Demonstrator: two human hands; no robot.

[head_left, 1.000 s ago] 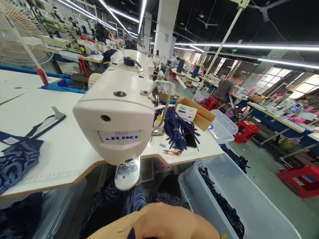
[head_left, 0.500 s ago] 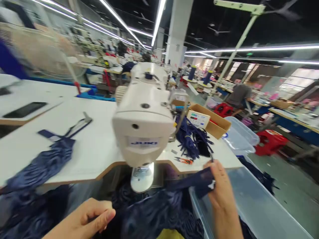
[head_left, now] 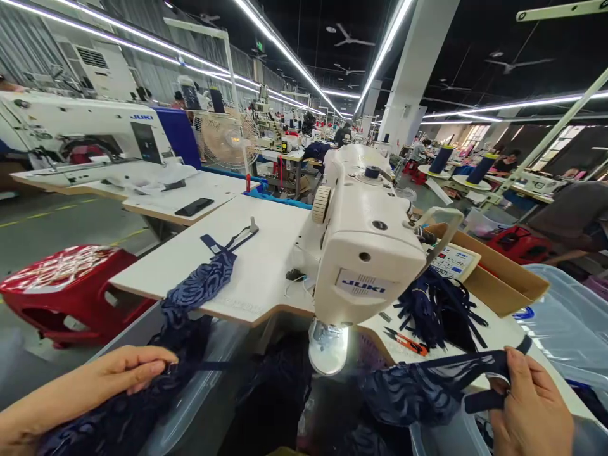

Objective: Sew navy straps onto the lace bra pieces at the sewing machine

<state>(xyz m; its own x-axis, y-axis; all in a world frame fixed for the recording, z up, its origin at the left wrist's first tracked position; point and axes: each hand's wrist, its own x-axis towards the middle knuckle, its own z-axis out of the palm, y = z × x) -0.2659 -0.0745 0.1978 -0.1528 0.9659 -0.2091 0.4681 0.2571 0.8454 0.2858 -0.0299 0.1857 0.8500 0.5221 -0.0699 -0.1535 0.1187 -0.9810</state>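
Observation:
My right hand (head_left: 534, 399) grips the end of a navy patterned bra (head_left: 413, 386), to the right of the sewing machine's needle area. Its band end folds over by my fingers, and a patterned cup hangs to the left. Far to the left, my left hand (head_left: 128, 373) is closed in a pinch on a thin navy strap (head_left: 213, 365) with a small ring or slider at the fingertips. The strap stretches toward the middle, where it fades into dark fabric. Between my hands stands the white sewing machine (head_left: 365, 253), its lamp lit.
Another patterned navy bra (head_left: 204, 278) drapes over the table's left edge. Orange thread snips (head_left: 407, 342), a bundle of navy straps (head_left: 437, 304) and a cardboard box (head_left: 503, 272) are on the right. Clear plastic bins (head_left: 194, 405) flank my lap. A red stool (head_left: 71, 291) stands left.
The view has swung left. My hands have spread apart, the left now pinching the strap out to the left. The right hand still holds the bra, now raised and further right.

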